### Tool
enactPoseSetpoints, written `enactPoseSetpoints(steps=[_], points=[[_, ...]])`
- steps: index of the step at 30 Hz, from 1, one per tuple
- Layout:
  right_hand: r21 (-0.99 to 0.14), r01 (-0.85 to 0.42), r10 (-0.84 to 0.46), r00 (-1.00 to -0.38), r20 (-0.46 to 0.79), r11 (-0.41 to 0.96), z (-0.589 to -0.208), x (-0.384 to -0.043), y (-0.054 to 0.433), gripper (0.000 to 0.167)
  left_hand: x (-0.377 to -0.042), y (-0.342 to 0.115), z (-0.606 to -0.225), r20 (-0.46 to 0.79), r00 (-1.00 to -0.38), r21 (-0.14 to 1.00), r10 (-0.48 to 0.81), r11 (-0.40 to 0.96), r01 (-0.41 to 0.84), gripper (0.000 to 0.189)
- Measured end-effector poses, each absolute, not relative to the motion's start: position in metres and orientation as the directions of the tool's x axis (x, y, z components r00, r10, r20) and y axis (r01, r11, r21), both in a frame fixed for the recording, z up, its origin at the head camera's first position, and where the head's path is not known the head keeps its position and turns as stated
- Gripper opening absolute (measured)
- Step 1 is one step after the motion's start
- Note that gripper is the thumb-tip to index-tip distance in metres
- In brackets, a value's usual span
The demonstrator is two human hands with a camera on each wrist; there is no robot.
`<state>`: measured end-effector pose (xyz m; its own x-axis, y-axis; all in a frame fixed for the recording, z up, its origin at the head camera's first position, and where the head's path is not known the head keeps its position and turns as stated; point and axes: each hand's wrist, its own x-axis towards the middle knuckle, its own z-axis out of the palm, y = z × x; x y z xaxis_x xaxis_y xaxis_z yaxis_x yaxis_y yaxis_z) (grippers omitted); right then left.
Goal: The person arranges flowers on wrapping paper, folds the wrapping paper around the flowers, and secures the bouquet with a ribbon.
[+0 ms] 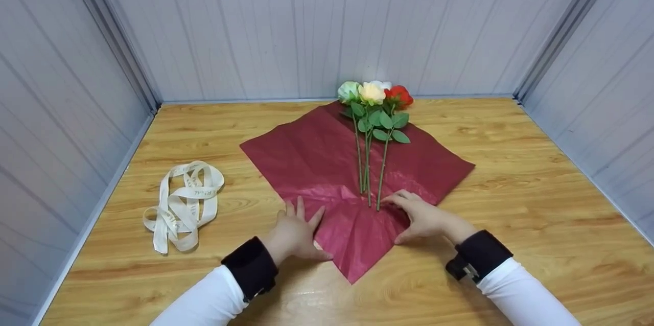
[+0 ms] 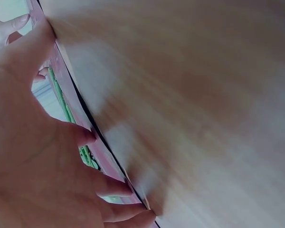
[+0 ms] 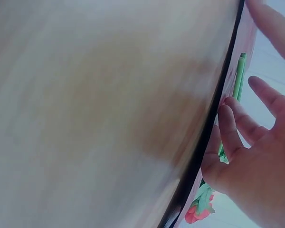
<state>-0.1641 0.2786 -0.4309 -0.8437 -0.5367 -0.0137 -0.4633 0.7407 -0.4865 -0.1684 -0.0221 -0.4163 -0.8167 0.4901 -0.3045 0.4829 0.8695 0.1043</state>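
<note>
A dark red sheet of wrapping paper [image 1: 306, 147] lies on the table with one corner toward me. Several artificial flowers rest on it, with green stems [image 1: 368, 172] pointing my way and blooms [image 1: 372, 93] in pale green, cream, white and red at the far end. My left hand [image 1: 295, 231] is spread over the paper's near left edge, fingertips and thumb touching it. At the near right edge, my right hand [image 1: 421, 218] touches the paper, its fingertips close beside the stem ends. The right wrist view shows a red bloom [image 3: 198, 211] beyond the right hand [image 3: 261, 137].
A loosely coiled cream ribbon [image 1: 186, 203] with printed lettering lies on the left of the wooden table [image 1: 511, 162]. Pale grey panels [image 1: 306, 24] wall the table at the back and both sides. The far blooms sit close to the back panel.
</note>
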Motion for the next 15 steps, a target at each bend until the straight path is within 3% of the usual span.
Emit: enactPoseSetpoints(steps=[9, 15], points=[[-0.492, -0.430, -0.532, -0.843, -0.082, 0.757, -0.4325, -0.1573, 0.2811, 0.075, -0.1748, -0.0252, -0.4187, -0.320, -0.799, 0.136, 0.510, 0.859, 0.493, 0.110], [-0.471, -0.436, -0.522, -0.851, -0.061, 0.767, -0.4326, -0.1543, 0.2784, 0.068, -0.1775, -0.0278, -0.4195, -0.308, -0.796, 0.146, 0.521, 0.853, 0.502, 0.110]])
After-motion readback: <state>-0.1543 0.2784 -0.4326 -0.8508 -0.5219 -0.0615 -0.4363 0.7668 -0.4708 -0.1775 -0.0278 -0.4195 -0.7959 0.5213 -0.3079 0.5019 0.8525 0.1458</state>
